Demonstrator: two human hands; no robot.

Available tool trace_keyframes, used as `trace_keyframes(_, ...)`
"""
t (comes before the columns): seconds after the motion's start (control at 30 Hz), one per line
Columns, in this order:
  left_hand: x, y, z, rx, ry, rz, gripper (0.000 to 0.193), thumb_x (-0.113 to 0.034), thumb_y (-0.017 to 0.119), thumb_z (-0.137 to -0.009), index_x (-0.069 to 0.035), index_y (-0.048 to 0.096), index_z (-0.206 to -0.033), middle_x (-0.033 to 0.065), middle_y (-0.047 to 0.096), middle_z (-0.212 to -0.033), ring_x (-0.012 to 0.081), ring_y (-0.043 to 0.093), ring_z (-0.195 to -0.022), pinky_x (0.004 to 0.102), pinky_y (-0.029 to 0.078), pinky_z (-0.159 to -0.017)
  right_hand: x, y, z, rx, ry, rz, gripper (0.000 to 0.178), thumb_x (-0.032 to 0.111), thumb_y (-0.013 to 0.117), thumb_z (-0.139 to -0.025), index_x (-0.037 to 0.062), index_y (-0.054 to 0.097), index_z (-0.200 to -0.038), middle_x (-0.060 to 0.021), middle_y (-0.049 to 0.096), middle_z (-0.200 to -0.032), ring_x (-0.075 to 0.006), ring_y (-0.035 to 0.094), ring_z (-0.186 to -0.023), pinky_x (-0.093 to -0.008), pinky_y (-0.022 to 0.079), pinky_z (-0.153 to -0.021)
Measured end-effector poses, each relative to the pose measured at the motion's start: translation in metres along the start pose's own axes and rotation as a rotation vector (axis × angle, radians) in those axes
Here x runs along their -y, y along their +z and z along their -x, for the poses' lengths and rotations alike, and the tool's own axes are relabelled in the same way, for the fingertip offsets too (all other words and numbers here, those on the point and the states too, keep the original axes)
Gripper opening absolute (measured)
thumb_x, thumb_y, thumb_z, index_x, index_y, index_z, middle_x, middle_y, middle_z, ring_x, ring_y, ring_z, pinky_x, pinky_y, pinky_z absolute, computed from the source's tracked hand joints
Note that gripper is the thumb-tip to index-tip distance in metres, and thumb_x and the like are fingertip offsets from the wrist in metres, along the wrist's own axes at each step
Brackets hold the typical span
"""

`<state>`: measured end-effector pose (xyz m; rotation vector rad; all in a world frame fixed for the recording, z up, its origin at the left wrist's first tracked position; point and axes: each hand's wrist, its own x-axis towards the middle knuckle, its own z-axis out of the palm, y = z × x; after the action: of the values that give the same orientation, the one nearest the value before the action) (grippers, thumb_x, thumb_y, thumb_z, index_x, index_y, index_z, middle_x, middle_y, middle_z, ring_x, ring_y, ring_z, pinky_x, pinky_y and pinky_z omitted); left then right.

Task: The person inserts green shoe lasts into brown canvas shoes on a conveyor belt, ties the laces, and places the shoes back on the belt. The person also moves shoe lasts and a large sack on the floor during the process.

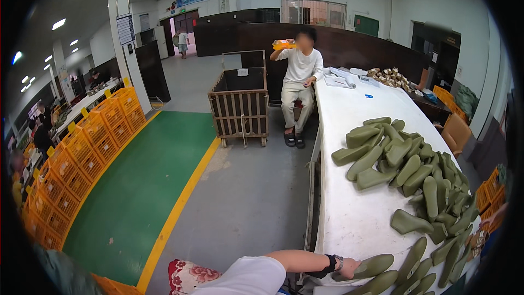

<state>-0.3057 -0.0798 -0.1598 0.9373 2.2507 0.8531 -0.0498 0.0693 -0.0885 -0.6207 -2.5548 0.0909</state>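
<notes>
My left hand point(348, 269), with a watch and a dark band at the wrist, reaches in from the lower edge over the near end of the white-topped table. Its fingers close around one end of an olive-green shoe last point(375, 265) lying on its side. More green lasts lie right beside it, among them one upright-leaning last point(412, 259). Farther up the table spreads a large heap of the same shoe lasts point(406, 169). My right hand is out of the picture.
A seated person point(301, 71) raises an orange bottle point(284, 44) beyond the table's far end. A slatted cart point(239, 106) stands left of them. Orange crates point(76, 153) line the green floor strip point(147, 169). Papers point(339, 78) and a brownish pile point(390, 78) lie on the far tabletop point(349, 109).
</notes>
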Motion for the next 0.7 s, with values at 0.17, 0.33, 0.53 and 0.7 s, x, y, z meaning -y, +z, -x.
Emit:
trace_keyframes(0.17,-0.013,0.004,0.003,0.028,0.061,-0.113,0.076,-0.019,0.063,-0.067,0.015,0.031,-0.127,0.0279,0.062,-0.081,0.0425,0.061,-0.080,0.0452,0.049,-0.070,0.005,-0.004,0.000,-0.036,0.014,-0.067,0.039,0.040,0.061,-0.087,0.0034,0.071,-0.097,-0.0179,0.068,-0.084,-0.0360,0.064,-0.073,-0.0421,0.050,-0.066)
trace_keyframes(0.33,-0.048,0.017,0.049,0.188,0.130,-0.065,0.053,-0.031,0.067,-0.065,0.009,0.057,-0.099,0.0217,0.062,-0.065,0.0376,0.064,-0.067,0.0424,0.052,-0.061,0.012,-0.038,0.020,-0.042,-0.012,-0.102,0.035,0.038,0.063,-0.086,0.0056,0.072,-0.097,-0.0199,0.067,-0.078,-0.0379,0.063,-0.068,-0.0430,0.050,-0.064)
trace_keyframes(0.53,-0.091,0.019,0.086,0.176,0.147,-0.117,0.061,-0.040,0.064,-0.073,0.001,0.053,-0.117,0.0258,0.062,-0.104,0.0384,0.061,-0.098,0.0426,0.050,-0.086,0.011,-0.069,0.072,-0.016,0.285,-0.146,0.038,0.036,0.070,-0.075,0.0092,0.069,-0.102,-0.0077,0.067,-0.102,-0.0266,0.057,-0.091,-0.0454,0.035,-0.095)
trace_keyframes(0.7,-0.108,-0.003,0.068,0.247,0.144,-0.086,0.072,-0.038,0.064,-0.074,0.009,0.039,-0.124,0.0317,0.059,-0.106,0.0416,0.060,-0.099,0.0415,0.048,-0.088,0.012,-0.076,0.078,-0.023,0.297,-0.141,0.039,0.039,0.069,-0.077,0.0101,0.069,-0.102,-0.0058,0.065,-0.106,-0.0267,0.055,-0.096,-0.0526,0.032,-0.098)
